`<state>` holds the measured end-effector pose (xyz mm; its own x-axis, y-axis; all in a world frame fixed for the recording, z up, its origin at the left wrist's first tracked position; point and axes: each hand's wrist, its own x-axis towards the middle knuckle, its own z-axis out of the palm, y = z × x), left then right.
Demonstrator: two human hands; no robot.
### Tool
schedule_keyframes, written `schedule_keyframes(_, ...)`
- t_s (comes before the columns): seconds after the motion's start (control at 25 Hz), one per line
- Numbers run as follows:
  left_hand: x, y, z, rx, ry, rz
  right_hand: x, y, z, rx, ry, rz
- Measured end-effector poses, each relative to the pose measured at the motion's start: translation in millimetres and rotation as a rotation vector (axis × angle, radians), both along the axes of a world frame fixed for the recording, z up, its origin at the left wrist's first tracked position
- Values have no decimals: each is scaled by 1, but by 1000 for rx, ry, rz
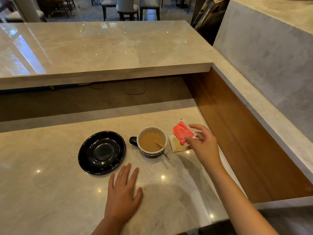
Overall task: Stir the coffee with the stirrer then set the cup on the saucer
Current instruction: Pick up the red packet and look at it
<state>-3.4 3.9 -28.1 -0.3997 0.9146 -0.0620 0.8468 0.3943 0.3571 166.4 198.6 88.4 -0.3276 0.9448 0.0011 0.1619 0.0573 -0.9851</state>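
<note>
The marble counter (50,192) carries the cup (152,141) of coffee, with the wooden stirrer (164,146) leaning inside it. Left of the cup stands the empty black saucer (102,152). In front of the cup my left hand (122,195) lies flat with fingers spread. Right of the cup my right hand (202,145) pinches a red packet (183,134), above a napkin (177,145).

A café or restaurant: a two-tier marble counter (105,48) with dining chairs (126,7) beyond it.
</note>
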Motion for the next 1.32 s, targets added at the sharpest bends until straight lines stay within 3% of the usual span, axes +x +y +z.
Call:
schedule_keyframes(0.2, 0, 1, -2, 11, 0, 10, -36, 11, 8, 490, -308, 185)
schedule_keyframes(0.4, 0, 1, -3, 8, -6, 7, -53, 18, 5, 734, -444, 278)
schedule_keyframes(0.72, 0, 0, -3, -1, -2, 4, -56, 20, -2, 751, -535, 385)
schedule_keyframes(0.84, 0, 0, -2, 9, -13, 8, -59, 19, -6, 466, -410, 264)
schedule_keyframes(1.08, 0, 1, -2, 7, -6, 5, -44, 5, -13, -487, 279, -42)
schedule_keyframes(1.2, 0, 0, -2, 37, -9, 6, -32, 0, -18, -723, 614, -62)
schedule_keyframes(1.32, 0, 0, -4, 57, 2, -2, -14, -3, -24, -806, 770, -86)
